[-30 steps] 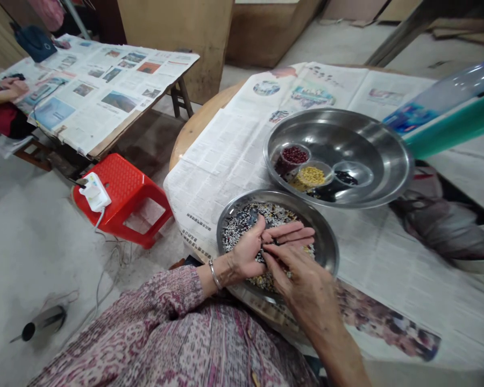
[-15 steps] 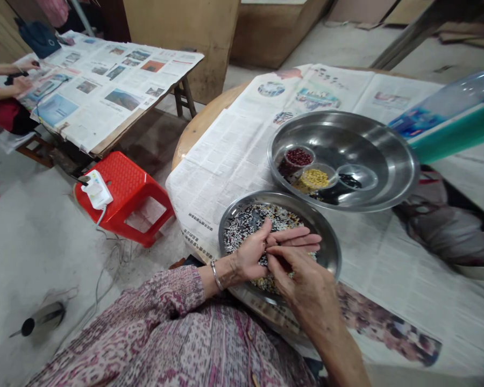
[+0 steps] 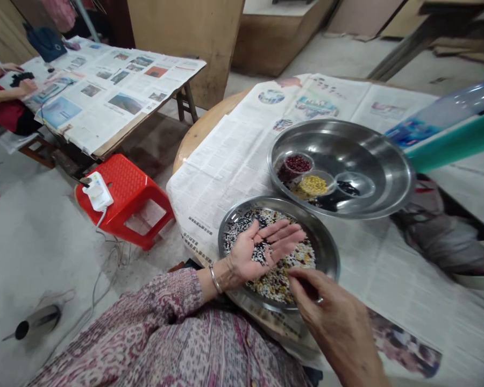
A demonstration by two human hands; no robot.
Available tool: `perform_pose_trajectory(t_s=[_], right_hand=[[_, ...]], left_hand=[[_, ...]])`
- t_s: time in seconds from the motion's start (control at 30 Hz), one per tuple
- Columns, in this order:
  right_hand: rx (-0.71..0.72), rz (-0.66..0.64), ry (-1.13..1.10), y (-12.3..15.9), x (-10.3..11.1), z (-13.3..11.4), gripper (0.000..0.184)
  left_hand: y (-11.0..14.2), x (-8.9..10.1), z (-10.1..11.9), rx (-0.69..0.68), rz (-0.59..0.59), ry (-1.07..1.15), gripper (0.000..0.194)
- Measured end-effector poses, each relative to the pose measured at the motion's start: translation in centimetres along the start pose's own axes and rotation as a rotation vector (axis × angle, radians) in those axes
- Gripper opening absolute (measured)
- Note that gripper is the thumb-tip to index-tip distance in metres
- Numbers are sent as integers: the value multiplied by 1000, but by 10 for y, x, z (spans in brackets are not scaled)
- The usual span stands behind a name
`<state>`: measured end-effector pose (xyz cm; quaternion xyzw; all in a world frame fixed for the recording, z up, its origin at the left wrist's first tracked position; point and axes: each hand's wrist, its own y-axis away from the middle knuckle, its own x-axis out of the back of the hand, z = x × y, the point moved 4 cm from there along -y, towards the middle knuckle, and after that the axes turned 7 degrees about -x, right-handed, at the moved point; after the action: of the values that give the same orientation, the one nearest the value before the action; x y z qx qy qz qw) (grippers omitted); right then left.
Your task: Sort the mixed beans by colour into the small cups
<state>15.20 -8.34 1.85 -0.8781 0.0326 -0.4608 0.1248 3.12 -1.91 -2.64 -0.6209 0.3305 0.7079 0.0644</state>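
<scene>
A heap of mixed grains (image 3: 294, 274), white, dark and yellowish, fills a shallow steel dish (image 3: 326, 252) that sits at the near edge of a newspaper-covered round wooden table (image 3: 197, 140), in front of the person's lap. A small clump of dark beans (image 3: 260, 252) lies on the palm of the left hand (image 3: 258, 250), which is open and spread, palm up, just above the dish. The right hand (image 3: 326, 317) hovers by the dish's near rim with its fingers curled in and thumb and forefinger drawn close; whether they pinch anything is hidden. Keeping the left palm level over the dish seems wise, since any bean that rolls off would drop back into it. Just beyond, touching the dish, stands one large steel basin (image 3: 391, 183) holding three small bowls: red beans (image 3: 296, 164), yellow grains (image 3: 312, 186) and a few dark beans (image 3: 353, 188). That makes two steel vessels, three small bowls and one bangle (image 3: 215, 279) on the left wrist. A plastic bottle (image 3: 443, 113) lies at the upper right. At the far table, a co-worker's two hands (image 3: 24, 88) rest on newspaper.
</scene>
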Motion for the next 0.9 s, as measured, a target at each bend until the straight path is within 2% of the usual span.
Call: perform_pose_trajectory(t_s=[0.1, 0.27, 0.5, 0.63, 0.77, 0.9], right_hand=[[-2, -12, 13, 6, -4, 8, 21], [-52, 49, -13, 7, -7, 11, 24], [-64, 123, -20, 10, -6, 9, 23], [-32, 145, -86, 9, -6, -4, 17], [-3, 130, -144, 7, -11, -15, 13], [5, 120, -152, 7, -18, -16, 12]], left_hand=[[3, -1, 4, 19, 61, 55, 56], [1, -9, 5, -7, 54, 65, 49], [-3, -2, -4, -40, 274, 0, 45], [-1, 0, -5, 22, 229, -21, 48], [-2, 3, -3, 21, 208, -67, 48], [-3, 7, -2, -32, 323, -106, 43]])
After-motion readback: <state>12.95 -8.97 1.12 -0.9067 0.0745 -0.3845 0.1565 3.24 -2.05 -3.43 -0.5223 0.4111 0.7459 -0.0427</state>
